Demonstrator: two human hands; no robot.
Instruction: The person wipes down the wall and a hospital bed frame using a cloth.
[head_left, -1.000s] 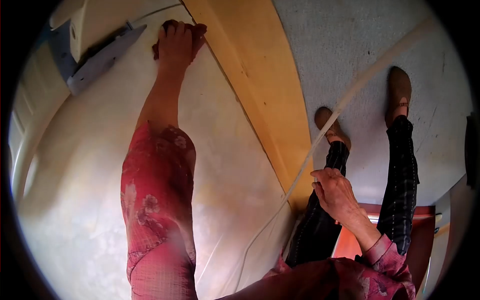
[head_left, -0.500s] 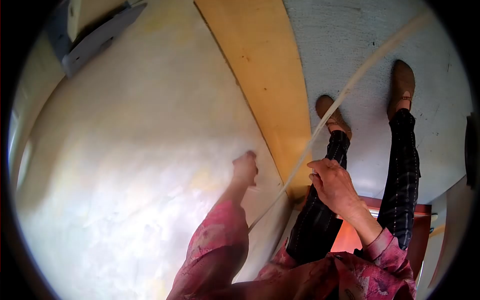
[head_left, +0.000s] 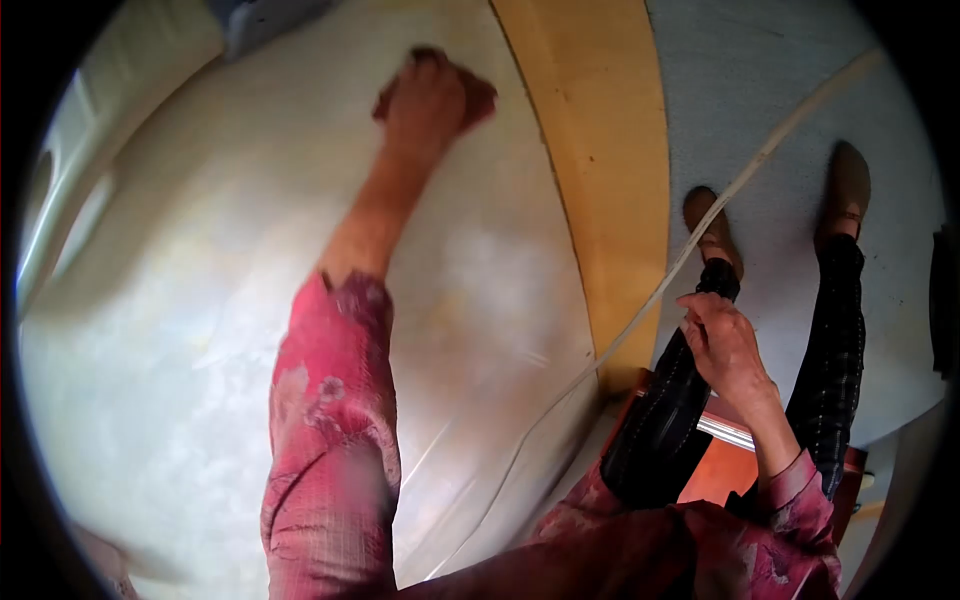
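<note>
My left hand (head_left: 428, 105) presses a dark red cloth (head_left: 478, 100) against a pale, glossy surface (head_left: 470, 300). Its fingers are closed over the cloth, which sticks out on both sides. Over my knee, my right hand (head_left: 728, 345) hovers with loosely curled fingers, and nothing shows in it. A thin whitish cord (head_left: 655, 295) slants past the right hand on its left side, apart from the fingers.
A yellow-brown wooden border (head_left: 590, 150) edges the pale surface. Beyond it lies the grey floor (head_left: 770, 90), with my brown shoes. A cream plastic object (head_left: 130, 110) stands at the upper left, beside something blue-grey (head_left: 265, 20). Under me is a red seat (head_left: 715, 475).
My left hand has swept away from me and leftward over the pale surface with the cloth. My right hand stays curled near my knee. The view has shifted slightly.
</note>
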